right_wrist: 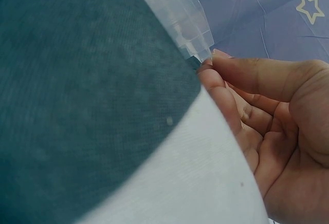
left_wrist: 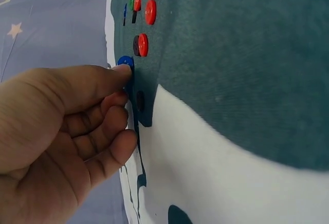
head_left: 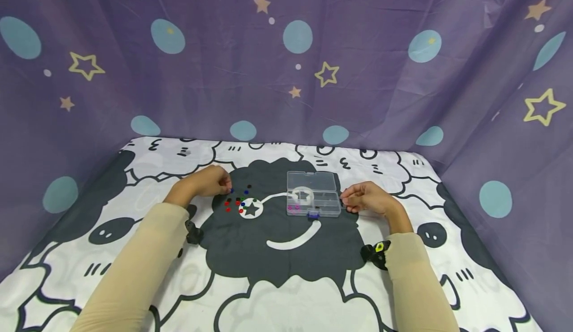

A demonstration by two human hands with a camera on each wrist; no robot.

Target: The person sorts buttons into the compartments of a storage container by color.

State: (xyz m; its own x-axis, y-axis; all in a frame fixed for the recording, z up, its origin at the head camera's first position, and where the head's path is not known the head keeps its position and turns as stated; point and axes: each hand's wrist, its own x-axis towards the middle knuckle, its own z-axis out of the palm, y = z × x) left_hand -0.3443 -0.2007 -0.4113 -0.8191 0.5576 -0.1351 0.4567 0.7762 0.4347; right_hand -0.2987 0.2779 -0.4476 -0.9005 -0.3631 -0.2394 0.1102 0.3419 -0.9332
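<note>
My left hand [head_left: 210, 180] pinches a blue button [left_wrist: 125, 61] between thumb and fingertips at the left edge of the loose buttons. Red buttons [left_wrist: 150, 12], with black, blue and green ones, lie scattered beside it on the dark patch of the cloth. To the right stands a clear plastic compartment box [head_left: 320, 204], its lid [head_left: 311, 180] raised at the back. Pink buttons [head_left: 293, 207] lie in its front left compartment. At the box's right edge, my right hand [head_left: 369, 198] pinches the rim between thumb and forefinger; the exact contact is partly hidden.
A white cloth [head_left: 309, 307] with black cartoon drawings covers the table. A purple curtain [head_left: 215, 88] with stars and blue spots hangs behind and at both sides. The box's blue latch [head_left: 313, 216] faces me.
</note>
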